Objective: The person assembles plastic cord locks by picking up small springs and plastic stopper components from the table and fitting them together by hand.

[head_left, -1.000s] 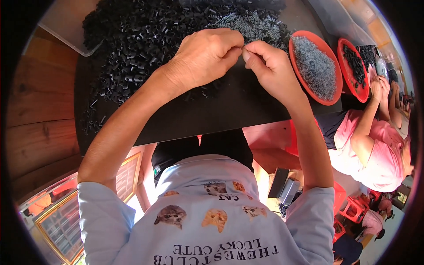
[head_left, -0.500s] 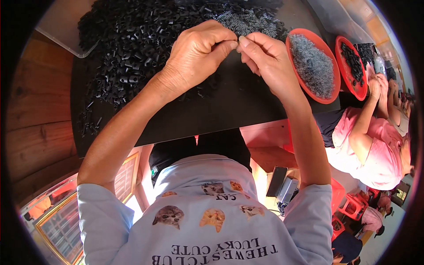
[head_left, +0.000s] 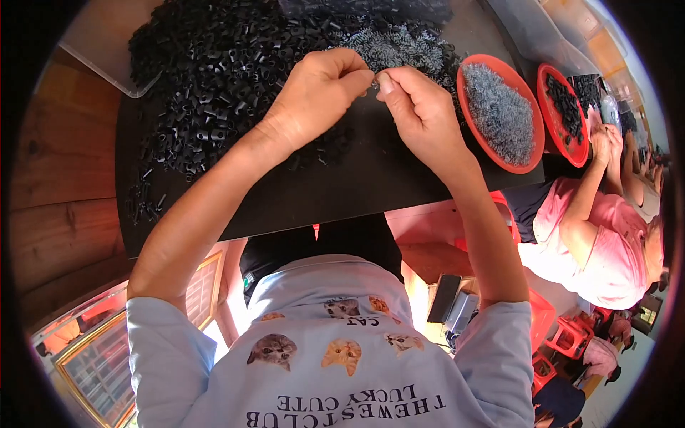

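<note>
Compared with a second earlier, both hands are seen shifted slightly toward upper centre of frame. Left hand (head_left: 321,96) and right hand (head_left: 421,114) are pinched together, fingertips meeting on a small metal spring (head_left: 375,78), above the black worktop (head_left: 342,185) beside the heap of small black plastic parts (head_left: 214,71); fitting appears under way.

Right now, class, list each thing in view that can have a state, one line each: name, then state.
left hand: fingers pinched together, meeting the right hand's fingertips
right hand: pinched, thumb up, over the black mat
black mat: flat, part bare
pile of black parts: loose, heaped
near red bowl: full of grey springs
far red bowl: holding black parts
</note>
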The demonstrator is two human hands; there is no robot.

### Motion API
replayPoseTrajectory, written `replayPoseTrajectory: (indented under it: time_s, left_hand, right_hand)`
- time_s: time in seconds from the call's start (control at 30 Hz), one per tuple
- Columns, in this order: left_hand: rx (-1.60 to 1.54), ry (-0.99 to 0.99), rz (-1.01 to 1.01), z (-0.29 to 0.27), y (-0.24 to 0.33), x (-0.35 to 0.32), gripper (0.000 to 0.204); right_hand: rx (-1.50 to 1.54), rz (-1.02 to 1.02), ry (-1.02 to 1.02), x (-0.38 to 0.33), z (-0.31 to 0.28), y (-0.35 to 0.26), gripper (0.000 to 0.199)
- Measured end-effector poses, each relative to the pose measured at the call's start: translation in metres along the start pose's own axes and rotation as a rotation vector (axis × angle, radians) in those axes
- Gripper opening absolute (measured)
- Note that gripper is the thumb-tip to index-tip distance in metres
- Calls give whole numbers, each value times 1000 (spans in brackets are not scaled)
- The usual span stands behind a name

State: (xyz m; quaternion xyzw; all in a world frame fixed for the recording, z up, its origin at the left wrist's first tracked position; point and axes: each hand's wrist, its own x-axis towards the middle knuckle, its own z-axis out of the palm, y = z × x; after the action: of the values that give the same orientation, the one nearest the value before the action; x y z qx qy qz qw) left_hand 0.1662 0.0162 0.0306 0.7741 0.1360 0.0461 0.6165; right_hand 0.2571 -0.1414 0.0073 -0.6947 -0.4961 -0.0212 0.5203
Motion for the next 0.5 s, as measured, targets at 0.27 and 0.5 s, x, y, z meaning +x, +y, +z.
replayPoseTrajectory:
  time_s: [0.27, 0.5]
  left_hand:
    - [232, 166, 546, 9, 0, -6, 6]
    - [250, 216, 698, 9, -9, -2, 3]
  right_hand:
    - [410, 484, -140, 10, -9, -9, 40]
    - [703, 682, -194, 12, -12, -14, 44]
